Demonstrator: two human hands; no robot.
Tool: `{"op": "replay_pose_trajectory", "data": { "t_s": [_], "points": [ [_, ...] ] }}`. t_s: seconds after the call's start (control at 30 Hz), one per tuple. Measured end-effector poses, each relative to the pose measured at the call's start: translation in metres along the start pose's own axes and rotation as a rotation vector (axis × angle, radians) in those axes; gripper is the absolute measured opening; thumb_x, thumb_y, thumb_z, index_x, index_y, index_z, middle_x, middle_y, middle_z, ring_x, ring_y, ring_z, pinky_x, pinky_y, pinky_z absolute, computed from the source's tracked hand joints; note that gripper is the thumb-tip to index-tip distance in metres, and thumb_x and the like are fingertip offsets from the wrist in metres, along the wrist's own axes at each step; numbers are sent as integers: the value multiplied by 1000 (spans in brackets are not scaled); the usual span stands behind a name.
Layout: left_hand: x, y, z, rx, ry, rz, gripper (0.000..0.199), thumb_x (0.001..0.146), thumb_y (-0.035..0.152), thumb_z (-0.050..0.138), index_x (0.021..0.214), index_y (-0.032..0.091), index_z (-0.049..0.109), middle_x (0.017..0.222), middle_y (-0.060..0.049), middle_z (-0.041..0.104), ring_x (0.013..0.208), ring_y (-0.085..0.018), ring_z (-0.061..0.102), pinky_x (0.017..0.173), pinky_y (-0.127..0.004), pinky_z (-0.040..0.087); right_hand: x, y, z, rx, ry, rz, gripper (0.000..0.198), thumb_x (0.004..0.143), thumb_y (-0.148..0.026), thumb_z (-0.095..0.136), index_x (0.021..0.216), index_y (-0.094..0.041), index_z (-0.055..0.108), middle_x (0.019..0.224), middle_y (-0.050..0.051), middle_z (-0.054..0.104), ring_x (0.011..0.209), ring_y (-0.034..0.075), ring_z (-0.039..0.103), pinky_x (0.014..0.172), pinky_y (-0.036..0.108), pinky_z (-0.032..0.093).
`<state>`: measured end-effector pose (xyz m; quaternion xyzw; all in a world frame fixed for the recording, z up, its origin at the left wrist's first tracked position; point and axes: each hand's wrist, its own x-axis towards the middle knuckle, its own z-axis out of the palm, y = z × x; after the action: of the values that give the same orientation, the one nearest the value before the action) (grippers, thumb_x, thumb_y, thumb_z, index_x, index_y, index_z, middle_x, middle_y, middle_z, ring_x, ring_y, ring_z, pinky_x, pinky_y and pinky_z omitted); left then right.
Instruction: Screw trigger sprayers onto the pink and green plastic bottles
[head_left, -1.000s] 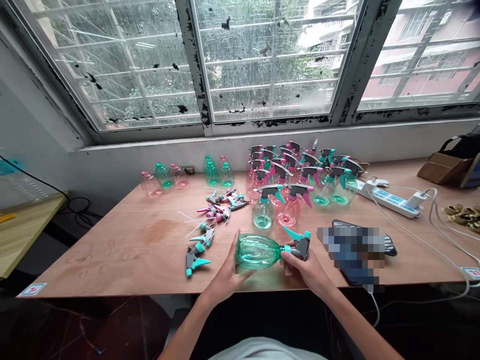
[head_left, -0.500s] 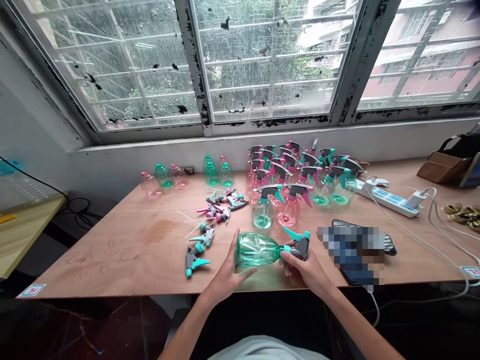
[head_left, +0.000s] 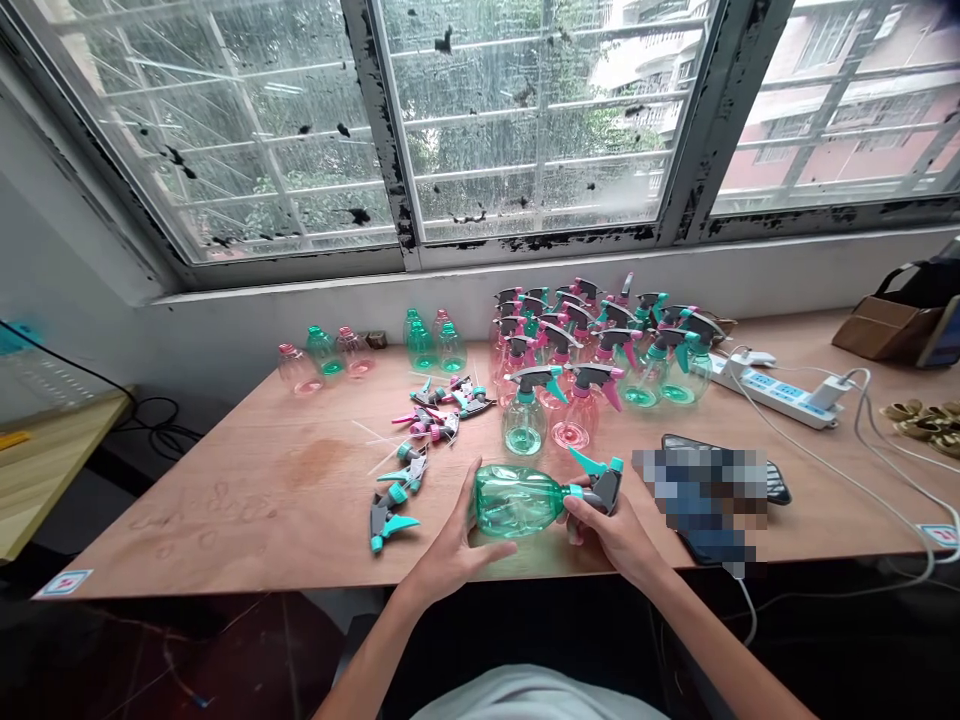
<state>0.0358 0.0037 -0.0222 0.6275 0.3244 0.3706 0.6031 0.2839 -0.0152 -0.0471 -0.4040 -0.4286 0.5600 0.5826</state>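
Observation:
A clear green spray bottle (head_left: pixel 519 500) lies sideways in the air above the table's front edge, its base to the left. Around that base my left hand (head_left: pixel 459 540) is closed, thumb below. My right hand (head_left: pixel 600 525) pinches the teal collar at the neck, where the grey and teal trigger head (head_left: pixel 604 485) sits on the bottle. Left of my hands lie loose teal and grey trigger heads (head_left: pixel 388 518). Behind them is a heap of pink and teal trigger heads (head_left: pixel 439 425) with thin tubes.
Spray bottles with heads (head_left: pixel 577 410) stand grouped at the back, right of centre. Headless pink and green bottles (head_left: pixel 300 370) stand at the back left. To the right are a power strip (head_left: pixel 780 390) with cables, a phone (head_left: pixel 776 485) partly blurred out, and a brown bag (head_left: pixel 885 325).
My hands keep the same hold on the spray bottle, which shows only a very slight shift. The whole view has moved a little.

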Motion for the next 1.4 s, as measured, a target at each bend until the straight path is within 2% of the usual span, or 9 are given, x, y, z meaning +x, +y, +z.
{"op": "replay_pose_trajectory", "data": {
  "t_s": [0.2, 0.47, 0.6, 0.77, 0.87, 1.03, 1.13, 1.27, 1.4],
  "points": [
    [1, 2, -2, 20, 19, -20, 81, 95, 41, 65, 161, 29, 20, 164, -10, 35, 152, -35, 28, 126, -54, 21, 0, 1, -1, -3, -36, 5, 35, 83, -42, 81, 97, -20, 57, 65, 0, 74, 48, 15, 62, 49, 27, 49],
    [2, -8, -2, 28, 37, 23, 95, 90, 31, 73, 160, 41, 11, 171, -3, 19, 152, -33, 31, 125, -51, 25, 3, 3, -3, 0, -53, 20, 35, 84, -42, 80, 97, -20, 57, 67, 1, 76, 47, 15, 63, 48, 26, 50],
    [3, -9, -4, 53, 50, 17, 101, 85, 32, 78, 161, 35, 11, 170, -6, 20, 154, -33, 24, 126, -50, 22, 1, 0, 0, -4, -55, 18, 35, 84, -41, 81, 98, -20, 56, 69, 0, 76, 48, 14, 64, 48, 26, 50],
    [4, -3, -3, 85, 46, 5, 71, 96, 39, 64, 157, 25, 31, 164, -8, 36, 152, -34, 30, 125, -49, 26, 0, -2, 1, -8, -47, 17, 38, 82, -43, 82, 96, -21, 55, 60, -5, 70, 48, 14, 63, 48, 26, 51],
    [3, -3, -2, 105, 52, 13, 78, 95, 36, 66, 159, 32, 22, 166, -5, 32, 152, -32, 29, 125, -49, 28, 0, -2, 1, -6, -43, 21, 37, 83, -45, 80, 95, -21, 54, 61, -4, 70, 47, 15, 63, 49, 27, 51],
    [4, -12, -1, 171, 122, 37, 95, 89, 33, 73, 161, 37, 10, 172, -2, 14, 156, -32, 18, 128, -48, 17, 0, -3, 1, -9, -33, 29, 37, 82, -46, 80, 93, -21, 55, 59, -4, 70, 47, 15, 61, 49, 27, 50],
    [4, -15, -1, 215, 132, 42, 103, 85, 35, 78, 161, 32, 9, 170, -7, 19, 155, -35, 20, 127, -51, 20, 0, -4, 2, -24, -44, 25, 37, 78, -44, 84, 93, -19, 60, 61, -3, 71, 49, 15, 61, 49, 27, 50],
    [2, -14, -3, 281, 131, 57, 81, 91, 39, 70, 159, 27, 26, 167, -10, 28, 154, -37, 24, 127, -52, 19, -1, -5, 2, -46, -54, 15, 36, 76, -43, 85, 90, -18, 63, 63, -1, 72, 48, 14, 59, 49, 28, 49],
    [3, -10, 0, 349, 149, 91, 89, 86, 36, 76, 159, 30, 23, 167, -9, 28, 155, -34, 20, 127, -50, 17, 0, -6, 3, -46, -40, 4, 38, 79, -47, 81, 94, -20, 58, 67, 1, 75, 48, 16, 61, 49, 30, 49]
  ]
}}
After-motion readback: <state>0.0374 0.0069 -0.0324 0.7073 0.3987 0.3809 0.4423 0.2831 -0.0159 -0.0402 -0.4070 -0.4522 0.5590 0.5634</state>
